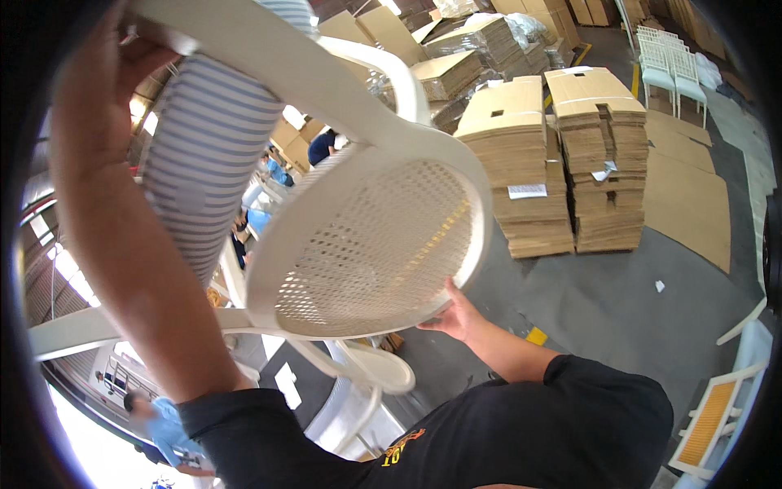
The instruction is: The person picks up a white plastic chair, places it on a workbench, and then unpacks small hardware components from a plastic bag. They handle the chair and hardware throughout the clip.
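Tilted up in front of me is a white chair point(383, 155) with an oval back of woven cane mesh point(366, 244) and a blue-and-white striped padded seat point(212, 122). High at the upper left, my left hand point(145, 69) has its fingers curled round the chair's frame beside the striped pad; part of this hand is in shadow. My right hand point(454, 316) grips the lower right rim of the oval back, its thumb on the near face and its fingers beneath.
Two tall stacks of flat cardboard point(517, 183) stand right of the chair, with cardboard sheets point(688, 183) on the floor beyond. White chairs point(669, 65) stand far right; a chair with an orange panel point(709, 424) is lower right. A co-worker in blue point(167, 428) is lower left.
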`<state>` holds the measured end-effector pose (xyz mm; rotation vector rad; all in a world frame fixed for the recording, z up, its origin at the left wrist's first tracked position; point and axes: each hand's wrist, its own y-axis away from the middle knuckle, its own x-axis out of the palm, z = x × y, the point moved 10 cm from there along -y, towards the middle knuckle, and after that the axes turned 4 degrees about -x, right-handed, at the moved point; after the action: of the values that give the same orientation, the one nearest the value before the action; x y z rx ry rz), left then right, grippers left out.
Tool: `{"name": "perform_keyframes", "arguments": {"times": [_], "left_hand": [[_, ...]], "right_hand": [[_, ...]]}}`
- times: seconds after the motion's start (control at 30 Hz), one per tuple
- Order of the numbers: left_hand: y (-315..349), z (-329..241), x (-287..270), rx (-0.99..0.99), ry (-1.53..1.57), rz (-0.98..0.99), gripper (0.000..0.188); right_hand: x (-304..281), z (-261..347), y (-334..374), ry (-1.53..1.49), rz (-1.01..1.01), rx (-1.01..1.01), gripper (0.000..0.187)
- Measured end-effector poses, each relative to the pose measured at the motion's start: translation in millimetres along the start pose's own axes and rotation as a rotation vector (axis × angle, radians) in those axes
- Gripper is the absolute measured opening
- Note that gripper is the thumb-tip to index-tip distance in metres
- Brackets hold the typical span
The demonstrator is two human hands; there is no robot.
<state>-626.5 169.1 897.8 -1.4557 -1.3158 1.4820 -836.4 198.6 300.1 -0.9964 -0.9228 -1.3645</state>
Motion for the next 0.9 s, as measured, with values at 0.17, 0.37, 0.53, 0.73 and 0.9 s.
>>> {"name": "perform_keyframes", "arguments": {"times": [0.17, 0.37, 0.53, 0.73, 0.9], "left_hand": [[-45.3, 130.5, 84.1, 0.072, 0.235, -0.004, 0.045], [-74.8, 266.5, 173.4, 0.183, 0.266, -0.027, 0.045], [-109.3, 392.2, 220.8, 0.112, 0.155, 0.112, 0.047], [-111.2, 568.2, 227.1, -0.055, -0.038, 0.061, 0.047], [-128.6, 692.7, 232.7, -0.145, -0.208, 0.044, 0.047]], "right_hand": [[-43.7, 70.7, -130.4, 0.017, -0.046, -0.104, 0.089], [-81.4, 145.0, -318.6, 0.059, -0.02, -0.141, 0.096], [-75.6, 117.6, -456.1, -0.035, 0.062, 0.006, 0.092], [-79.5, 96.1, -616.0, 0.042, 0.113, 0.1, 0.098], [-65.4, 42.1, -749.9, 0.04, 0.159, 0.27, 0.096]]}}
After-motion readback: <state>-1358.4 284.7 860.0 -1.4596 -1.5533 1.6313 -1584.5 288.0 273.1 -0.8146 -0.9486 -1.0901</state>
